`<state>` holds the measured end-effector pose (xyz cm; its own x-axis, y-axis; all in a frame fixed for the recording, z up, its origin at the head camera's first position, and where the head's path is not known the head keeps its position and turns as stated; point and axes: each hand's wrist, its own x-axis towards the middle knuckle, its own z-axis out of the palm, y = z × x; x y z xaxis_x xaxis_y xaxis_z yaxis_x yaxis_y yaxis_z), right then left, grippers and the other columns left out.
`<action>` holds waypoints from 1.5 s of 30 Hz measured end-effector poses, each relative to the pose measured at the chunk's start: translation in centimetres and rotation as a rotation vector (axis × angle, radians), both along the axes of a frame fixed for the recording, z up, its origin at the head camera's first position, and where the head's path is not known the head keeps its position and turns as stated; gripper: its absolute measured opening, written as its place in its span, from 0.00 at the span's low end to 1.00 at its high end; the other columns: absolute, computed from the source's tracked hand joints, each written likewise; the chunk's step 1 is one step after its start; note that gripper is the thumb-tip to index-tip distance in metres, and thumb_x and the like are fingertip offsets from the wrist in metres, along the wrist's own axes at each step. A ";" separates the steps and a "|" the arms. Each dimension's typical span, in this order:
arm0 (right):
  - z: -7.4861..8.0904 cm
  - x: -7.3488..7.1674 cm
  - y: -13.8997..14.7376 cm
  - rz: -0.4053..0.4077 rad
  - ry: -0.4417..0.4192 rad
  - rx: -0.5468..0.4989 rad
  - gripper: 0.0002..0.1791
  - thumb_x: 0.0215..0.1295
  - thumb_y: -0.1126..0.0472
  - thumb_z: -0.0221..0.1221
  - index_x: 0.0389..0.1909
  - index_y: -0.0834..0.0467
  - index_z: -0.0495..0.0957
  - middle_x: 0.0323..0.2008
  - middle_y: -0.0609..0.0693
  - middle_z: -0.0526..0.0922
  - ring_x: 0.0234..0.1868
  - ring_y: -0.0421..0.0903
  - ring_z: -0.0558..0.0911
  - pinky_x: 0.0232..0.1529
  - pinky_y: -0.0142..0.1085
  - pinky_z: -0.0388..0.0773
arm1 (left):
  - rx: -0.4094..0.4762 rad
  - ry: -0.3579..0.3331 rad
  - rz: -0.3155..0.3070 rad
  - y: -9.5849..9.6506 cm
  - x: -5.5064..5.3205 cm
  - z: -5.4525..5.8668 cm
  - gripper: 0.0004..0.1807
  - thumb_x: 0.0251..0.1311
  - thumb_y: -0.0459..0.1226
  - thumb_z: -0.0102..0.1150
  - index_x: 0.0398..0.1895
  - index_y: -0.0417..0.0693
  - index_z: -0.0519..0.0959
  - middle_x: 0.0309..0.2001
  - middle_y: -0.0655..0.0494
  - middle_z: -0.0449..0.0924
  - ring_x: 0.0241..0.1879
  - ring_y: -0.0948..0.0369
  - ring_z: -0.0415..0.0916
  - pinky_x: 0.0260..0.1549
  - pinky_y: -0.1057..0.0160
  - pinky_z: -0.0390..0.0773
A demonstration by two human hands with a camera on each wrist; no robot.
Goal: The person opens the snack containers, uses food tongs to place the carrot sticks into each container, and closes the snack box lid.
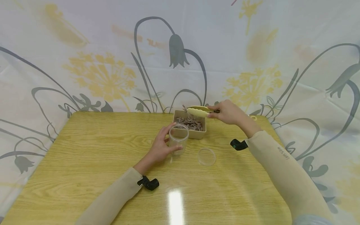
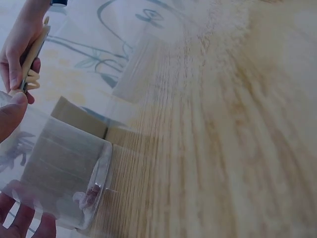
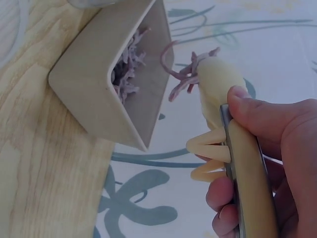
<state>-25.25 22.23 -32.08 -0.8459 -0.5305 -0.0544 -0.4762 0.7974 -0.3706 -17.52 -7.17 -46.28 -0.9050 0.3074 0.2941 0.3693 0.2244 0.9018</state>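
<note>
My left hand [image 1: 158, 149] grips a clear plastic jar [image 1: 178, 144], which stands open-topped on the table. A small purplish piece [image 2: 89, 197] lies at its bottom in the left wrist view. My right hand [image 1: 229, 113] holds yellow tongs [image 1: 198, 112] over the back of a beige box [image 1: 195, 134]. Purplish-grey dried strips [image 1: 194, 124] lie heaped in that box. In the right wrist view, a small cluster of strips [image 3: 190, 74] sticks out from between the tongs' tips, above the box rim.
A round clear lid [image 1: 206, 157] lies flat on the wooden table [image 1: 92, 162], right of the jar and in front of the box. Just behind the table's back edge hangs a flower-printed cloth [image 1: 109, 62].
</note>
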 end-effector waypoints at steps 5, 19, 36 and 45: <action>0.1 -0.1 0.1 -0.013 -0.005 -0.048 0.27 0.70 0.51 0.61 0.65 0.61 0.74 0.07 0.48 0.67 0.10 0.39 0.50 0.15 0.33 0.57 | 0.006 -0.004 0.006 0.1 -0.1 -0.1 0.52 0.48 0.38 0.79 0.76 0.62 0.60 0.60 0.42 0.66 0.62 0.47 0.66 0.58 0.40 0.71; 1.5 1.6 0.0 0.009 -0.018 -0.199 0.26 0.69 0.53 0.63 0.64 0.60 0.76 0.29 0.50 0.86 0.14 0.46 0.71 0.18 0.36 0.70 | -0.005 0.009 0.001 0.0 -0.1 -0.1 0.52 0.49 0.36 0.79 0.77 0.61 0.60 0.59 0.43 0.66 0.62 0.48 0.66 0.57 0.40 0.72; 1.6 4.6 -0.7 0.165 -0.109 -0.270 0.23 0.68 0.59 0.64 0.61 0.63 0.78 0.35 0.54 0.87 0.13 0.41 0.67 0.19 0.35 0.69 | -0.016 -0.013 -0.004 0.0 0.0 0.2 0.53 0.50 0.35 0.78 0.78 0.57 0.58 0.61 0.39 0.64 0.64 0.46 0.64 0.58 0.40 0.72; 0.3 4.6 -1.2 0.186 -0.132 -0.239 0.24 0.68 0.55 0.64 0.62 0.61 0.77 0.42 0.52 0.88 0.15 0.41 0.70 0.20 0.35 0.73 | 0.005 -0.027 -0.006 0.0 0.1 0.1 0.52 0.51 0.34 0.77 0.78 0.49 0.57 0.62 0.37 0.64 0.66 0.42 0.62 0.58 0.37 0.70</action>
